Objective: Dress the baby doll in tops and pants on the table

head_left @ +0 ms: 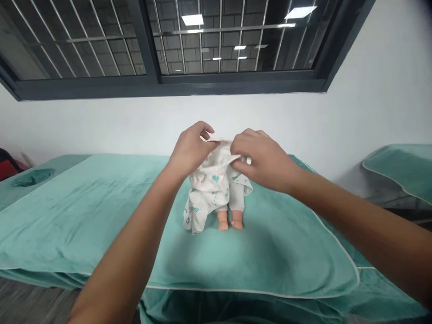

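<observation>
Reflected lights (192, 20) glare in the dark window (175, 54) along the top. Soft shadows dim the green cover (313, 265) at lower centre; the right hand (261, 155) looks slightly blurred.

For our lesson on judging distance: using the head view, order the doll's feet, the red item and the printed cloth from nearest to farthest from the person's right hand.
From the right hand:
1. Printed cloth: its edge is in the fingers.
2. Doll's feet: below the hand.
3. Red item: at the far left edge.

No lettering, number, label, brand or sign is readable.
</observation>
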A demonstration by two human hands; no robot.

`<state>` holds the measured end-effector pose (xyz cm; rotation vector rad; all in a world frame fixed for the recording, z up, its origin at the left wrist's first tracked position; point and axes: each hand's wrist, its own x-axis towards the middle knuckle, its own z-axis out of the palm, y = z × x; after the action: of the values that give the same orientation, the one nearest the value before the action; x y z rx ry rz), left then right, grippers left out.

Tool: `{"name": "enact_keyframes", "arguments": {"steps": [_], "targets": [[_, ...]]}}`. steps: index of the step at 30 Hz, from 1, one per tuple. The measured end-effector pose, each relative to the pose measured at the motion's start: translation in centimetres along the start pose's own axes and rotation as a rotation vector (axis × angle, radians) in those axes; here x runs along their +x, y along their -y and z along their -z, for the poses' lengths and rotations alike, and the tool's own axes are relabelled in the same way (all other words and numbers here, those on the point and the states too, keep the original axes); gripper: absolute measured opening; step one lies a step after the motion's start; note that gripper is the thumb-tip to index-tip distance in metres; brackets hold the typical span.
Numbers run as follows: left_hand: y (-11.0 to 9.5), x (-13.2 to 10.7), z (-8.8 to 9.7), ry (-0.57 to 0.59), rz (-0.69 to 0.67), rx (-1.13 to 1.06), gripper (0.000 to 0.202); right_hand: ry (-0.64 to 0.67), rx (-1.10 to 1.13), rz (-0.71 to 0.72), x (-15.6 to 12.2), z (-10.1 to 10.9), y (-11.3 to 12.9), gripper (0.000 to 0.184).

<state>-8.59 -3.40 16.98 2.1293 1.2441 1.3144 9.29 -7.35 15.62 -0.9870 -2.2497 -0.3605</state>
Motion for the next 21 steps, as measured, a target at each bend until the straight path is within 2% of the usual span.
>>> {"name": "enact_keyframes", "arguments": {"steps": [2,4,7,9,11,14,16,18,21], "targets": [[0.1,-0.8,-0.2,0.014,-0.048,-0.098,0.021,0.005,0.225,-0.246,0.2,0.2,-0.5,0.015],[-0.3,-1.9,-0.6,0.164,-0.064,-0.238,0.026,-0.031,0.431,-0.428,0.4,0.0,-1.1,0.015],[-0.7,-3.1,-1.1,0.453,-0.032,-0.336,0.034,-0.125,0.648,-0.581,0.6,-0.7,-2.0,0.014],[-0.3,-3.2,-1.2,0.525,-0.004,-0.366,0.035,-0.157,0.747,-0.644,0.4,-0.9,-2.6,0.015],[0.4,-2.7,-1.1,0.419,0.024,-0.433,0.035,-0.109,0.835,-0.647,0.0,-0.6,-3.1,0.018],[1.4,-1.8,-0.4,0.102,0.033,-0.524,0.036,0.186,0.97,-0.557,-0.8,0.7,-3.8,0.023],[1.5,-1.5,0.1,-0.039,0.035,-0.534,0.037,0.334,1.042,-0.499,-1.2,1.6,-4.0,0.028],[1.1,-1.5,0.4,-0.085,0.05,-0.51,0.038,0.271,1.09,-0.473,-1.1,2.0,-3.9,0.032],[-0.4,-1.6,0.7,-0.021,0.067,-0.428,0.035,0.028,1.105,-0.46,-0.3,1.7,-3.0,0.035]]}}
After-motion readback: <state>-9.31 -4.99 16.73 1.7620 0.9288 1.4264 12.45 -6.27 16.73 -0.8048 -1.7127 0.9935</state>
